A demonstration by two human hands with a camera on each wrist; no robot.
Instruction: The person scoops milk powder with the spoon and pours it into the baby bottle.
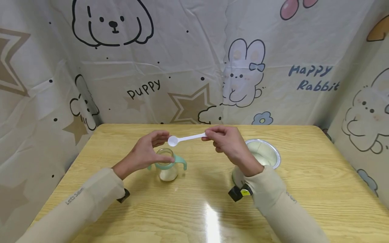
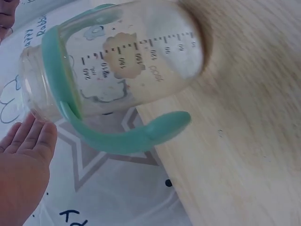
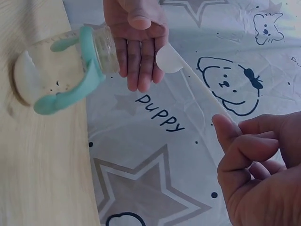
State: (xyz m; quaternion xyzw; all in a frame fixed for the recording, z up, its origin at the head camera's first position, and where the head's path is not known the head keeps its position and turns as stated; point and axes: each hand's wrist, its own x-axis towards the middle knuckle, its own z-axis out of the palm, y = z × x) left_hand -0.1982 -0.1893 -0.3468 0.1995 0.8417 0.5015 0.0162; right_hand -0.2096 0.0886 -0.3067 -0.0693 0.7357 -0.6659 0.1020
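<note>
My right hand [image 1: 226, 141] pinches the handle end of a white measuring scoop [image 1: 189, 137] between thumb and fingers. The scoop's bowl hovers above and slightly beyond the mouth of a clear baby bottle [image 1: 168, 174]. This bottle stands upright with no lid, has a mint-green two-handled ring [image 2: 56, 70] and printed volume marks, and contains pale powder at the bottom. My left hand [image 1: 150, 150] is beside the bottle's neck, its fingers extended near the mouth in the right wrist view. Whether the thumb touches the bottle cannot be told.
An open tin [image 1: 279, 157] of pale powder stands to the right, partly behind my right wrist. Everything rests on a wood-grain table [image 1: 194, 209]. A printed cloth [image 1: 182, 67] hangs behind the table and at its sides.
</note>
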